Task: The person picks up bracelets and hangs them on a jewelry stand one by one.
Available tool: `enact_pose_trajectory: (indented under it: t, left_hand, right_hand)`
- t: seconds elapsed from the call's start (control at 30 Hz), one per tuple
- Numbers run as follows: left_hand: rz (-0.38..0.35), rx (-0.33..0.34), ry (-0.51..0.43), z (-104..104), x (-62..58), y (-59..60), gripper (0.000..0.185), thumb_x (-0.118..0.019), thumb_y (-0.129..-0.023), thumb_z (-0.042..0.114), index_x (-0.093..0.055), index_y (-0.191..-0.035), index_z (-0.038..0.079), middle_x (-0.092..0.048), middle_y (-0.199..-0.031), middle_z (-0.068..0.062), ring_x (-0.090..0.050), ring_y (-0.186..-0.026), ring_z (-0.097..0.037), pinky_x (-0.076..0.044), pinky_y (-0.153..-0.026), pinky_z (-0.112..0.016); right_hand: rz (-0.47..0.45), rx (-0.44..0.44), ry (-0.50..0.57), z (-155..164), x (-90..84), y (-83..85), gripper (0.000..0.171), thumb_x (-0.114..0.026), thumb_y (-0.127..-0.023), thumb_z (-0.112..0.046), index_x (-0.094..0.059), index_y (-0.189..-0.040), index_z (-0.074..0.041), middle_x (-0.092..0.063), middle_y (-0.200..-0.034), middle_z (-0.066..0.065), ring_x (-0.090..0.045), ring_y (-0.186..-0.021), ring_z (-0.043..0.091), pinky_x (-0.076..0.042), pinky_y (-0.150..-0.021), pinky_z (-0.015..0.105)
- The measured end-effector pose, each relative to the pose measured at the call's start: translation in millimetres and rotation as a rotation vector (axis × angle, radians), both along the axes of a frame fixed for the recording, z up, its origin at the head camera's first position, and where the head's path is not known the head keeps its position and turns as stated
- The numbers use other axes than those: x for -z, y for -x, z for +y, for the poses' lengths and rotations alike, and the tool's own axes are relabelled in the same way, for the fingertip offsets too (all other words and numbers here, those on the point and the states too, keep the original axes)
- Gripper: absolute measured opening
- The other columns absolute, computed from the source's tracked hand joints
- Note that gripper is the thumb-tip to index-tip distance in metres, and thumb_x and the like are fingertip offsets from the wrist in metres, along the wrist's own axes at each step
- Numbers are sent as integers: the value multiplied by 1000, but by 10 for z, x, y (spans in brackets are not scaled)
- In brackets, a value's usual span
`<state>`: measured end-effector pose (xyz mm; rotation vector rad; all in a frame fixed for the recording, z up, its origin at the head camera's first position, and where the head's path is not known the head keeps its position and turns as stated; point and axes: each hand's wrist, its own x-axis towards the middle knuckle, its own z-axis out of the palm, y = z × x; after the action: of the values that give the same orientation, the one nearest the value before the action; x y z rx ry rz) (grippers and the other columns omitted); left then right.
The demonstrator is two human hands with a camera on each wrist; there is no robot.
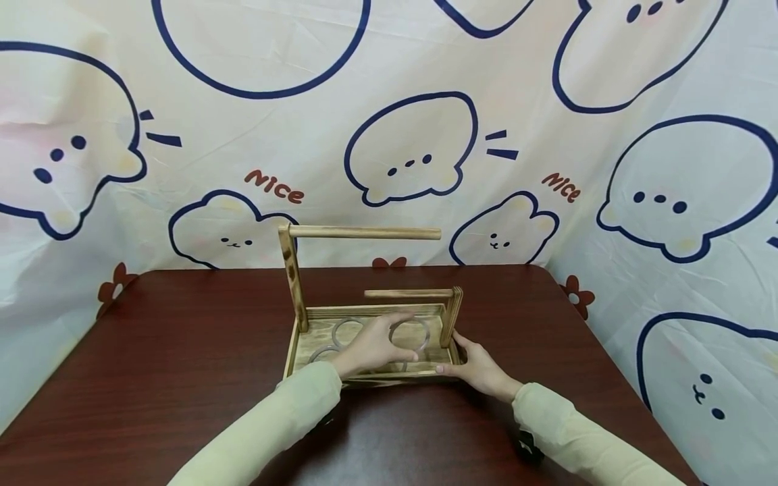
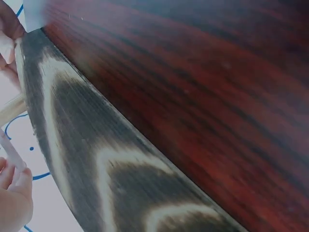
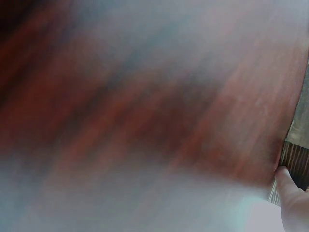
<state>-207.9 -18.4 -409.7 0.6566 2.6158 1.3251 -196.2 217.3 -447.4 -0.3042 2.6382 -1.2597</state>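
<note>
A wooden stand [image 1: 293, 283] has a shallow tray base, with a tall post and rod at its left and a lower post and rod at its right. My left hand [image 1: 373, 347] reaches over the tray and holds a clear bangle-like ring [image 1: 428, 336] between thumb and fingers. The left wrist view shows that hand [image 2: 14, 200] with the pale ring edge [image 2: 10, 151] in its fingertips. My right hand [image 1: 483, 370] grips the tray's right end, thumb at the front edge. More clear rings [image 1: 333, 333] lie in the tray, partly behind my left hand and wrist.
The stand rests on a dark red-brown wooden table [image 1: 182, 358]. Behind and at both sides hangs a pale cloth [image 1: 328, 148] printed with cartoon outlines. The tall upper rod [image 1: 365, 233] passes above the tray's back, and the lower rod [image 1: 407, 293] points left from the right post.
</note>
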Motion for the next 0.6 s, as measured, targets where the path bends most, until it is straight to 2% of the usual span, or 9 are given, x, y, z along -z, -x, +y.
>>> enact_pose_trajectory:
  t: [0.13, 0.27, 0.5, 0.6]
  left_hand:
    - [20, 12, -8, -58, -4, -39, 80, -80, -68, 39, -44, -137, 22, -43, -141, 0, -43, -126, -25, -36, -102, -47]
    - [29, 28, -39, -114, -4, -86, 80, -80, -69, 36, -43, -138, 19, -43, -141, 1, -44, -124, -22, -38, -99, -44]
    - [82, 10, -67, -186, -32, -165, 80, -81, -67, 34, -46, -136, 15, -45, -140, -1, -42, -127, -24, -39, -98, -45]
    - [80, 15, -98, -219, -39, -189, 79, -81, -67, 32, -46, -136, 15, -45, -140, -3, -41, -127, -24, -38, -100, -45]
  right_hand:
    - [-9, 1, -6, -6, -10, -2, 94, -73, -76, -36, -21, -143, 4, -23, -148, 21, -21, -136, 36, -27, -105, 54]
    - [-16, 2, -7, -5, -9, -2, 95, -73, -76, -37, -21, -144, 3, -23, -148, 21, -21, -136, 36, -28, -104, 54]
    - [-9, 3, -4, -6, 0, -4, 95, -74, -75, -37, -22, -144, 3, -24, -148, 20, -21, -136, 35, -27, -105, 53]
    - [-10, 3, -10, -9, -3, 0, 96, -73, -74, -39, -22, -144, 3, -23, -148, 19, -21, -136, 34, -26, -106, 52]
